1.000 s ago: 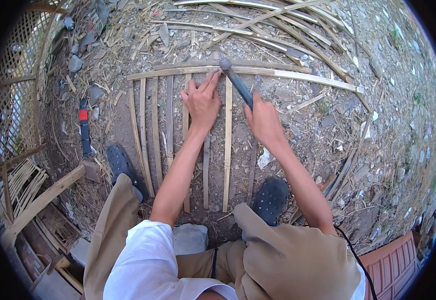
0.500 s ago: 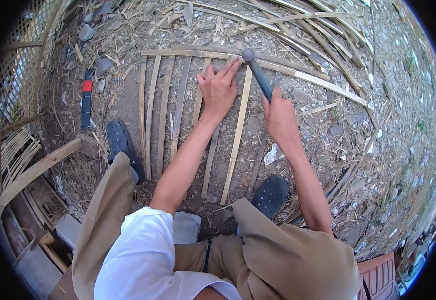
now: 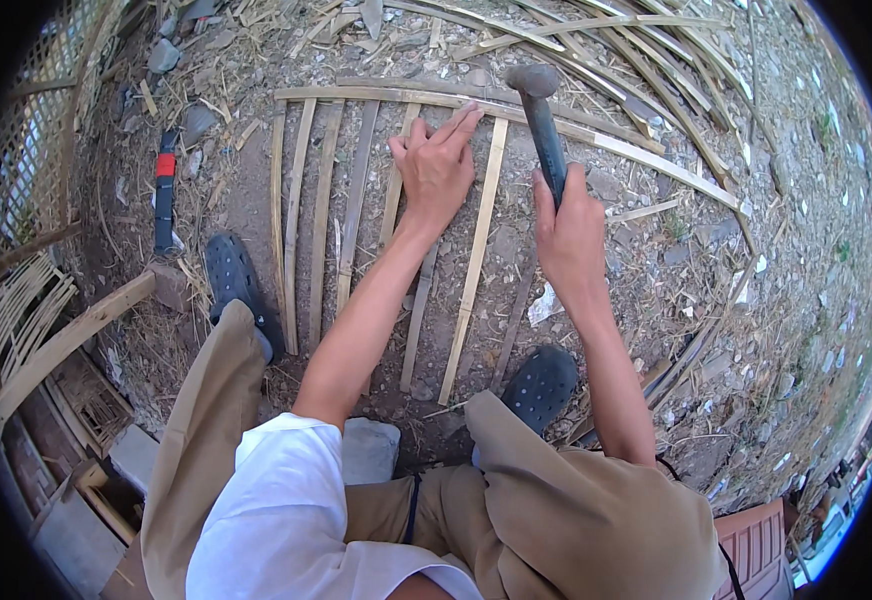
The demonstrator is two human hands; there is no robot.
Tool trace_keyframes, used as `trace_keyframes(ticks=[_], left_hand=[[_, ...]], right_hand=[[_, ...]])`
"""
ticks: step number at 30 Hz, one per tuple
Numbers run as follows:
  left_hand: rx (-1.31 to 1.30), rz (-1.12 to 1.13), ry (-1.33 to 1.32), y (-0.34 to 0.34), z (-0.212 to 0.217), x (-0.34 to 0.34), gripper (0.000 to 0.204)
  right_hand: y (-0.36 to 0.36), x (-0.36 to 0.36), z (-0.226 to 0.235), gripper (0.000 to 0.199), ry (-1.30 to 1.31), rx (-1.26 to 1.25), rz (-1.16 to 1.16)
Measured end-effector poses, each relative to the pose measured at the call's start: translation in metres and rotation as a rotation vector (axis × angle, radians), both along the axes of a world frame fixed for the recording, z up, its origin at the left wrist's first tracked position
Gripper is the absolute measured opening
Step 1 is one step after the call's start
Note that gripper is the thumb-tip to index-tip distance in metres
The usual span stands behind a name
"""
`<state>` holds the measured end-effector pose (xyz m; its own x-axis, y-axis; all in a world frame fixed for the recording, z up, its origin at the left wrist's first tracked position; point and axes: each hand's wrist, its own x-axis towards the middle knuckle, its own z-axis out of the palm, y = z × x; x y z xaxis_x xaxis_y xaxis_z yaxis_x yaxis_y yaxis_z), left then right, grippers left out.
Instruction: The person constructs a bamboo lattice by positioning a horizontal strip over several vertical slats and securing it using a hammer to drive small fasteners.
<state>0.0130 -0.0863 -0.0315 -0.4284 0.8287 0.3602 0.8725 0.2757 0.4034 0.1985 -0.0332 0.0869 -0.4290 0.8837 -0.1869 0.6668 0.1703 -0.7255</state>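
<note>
My right hand (image 3: 569, 235) grips a hammer (image 3: 546, 140) by its dark handle. The hammer's worn metal head is up above the far end of a frame of wooden slats. With fingertips on the long crosswise slat (image 3: 596, 140), my left hand (image 3: 438, 175) holds it near the top of a pale upright slat (image 3: 477, 250). Whether a nail is under those fingertips is hidden. Several narrow upright slats (image 3: 327, 220) lie side by side on the ground, running from the crosswise slat back toward my feet. My left forearm covers part of some of them.
More long strips (image 3: 646, 60) lie in a pile at the far right. A dark bar with a red band (image 3: 165, 190) rests at left. A wooden beam (image 3: 76, 340) and a lattice panel (image 3: 31, 130) stand beyond it. A stone block (image 3: 369, 452) sits between my legs.
My right hand has lifted the hammer, its head moving up and to the right, away from the crosswise slat. My left hand stays at nearly the same place on the slat.
</note>
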Motion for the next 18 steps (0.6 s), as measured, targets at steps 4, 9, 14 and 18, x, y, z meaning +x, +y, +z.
trace_keyframes(ticks=[4,9,14,18], left_hand=[[-0.002,-0.008,0.012,0.009,0.005,0.005,0.055],[-0.003,0.007,0.035,0.002,0.003,0.000,0.053],[-0.002,-0.006,-0.014,0.007,0.005,0.004,0.053],[-0.001,-0.011,0.007,0.006,0.005,0.003,0.053]], right_hand=[[0.003,0.012,-0.039,0.029,-0.021,0.110,0.017],[0.005,-0.001,-0.006,0.030,-0.071,-0.027,0.037],[-0.001,0.003,-0.035,0.030,-0.055,0.046,-0.017],[0.007,0.010,-0.035,0.032,-0.112,0.026,0.054]])
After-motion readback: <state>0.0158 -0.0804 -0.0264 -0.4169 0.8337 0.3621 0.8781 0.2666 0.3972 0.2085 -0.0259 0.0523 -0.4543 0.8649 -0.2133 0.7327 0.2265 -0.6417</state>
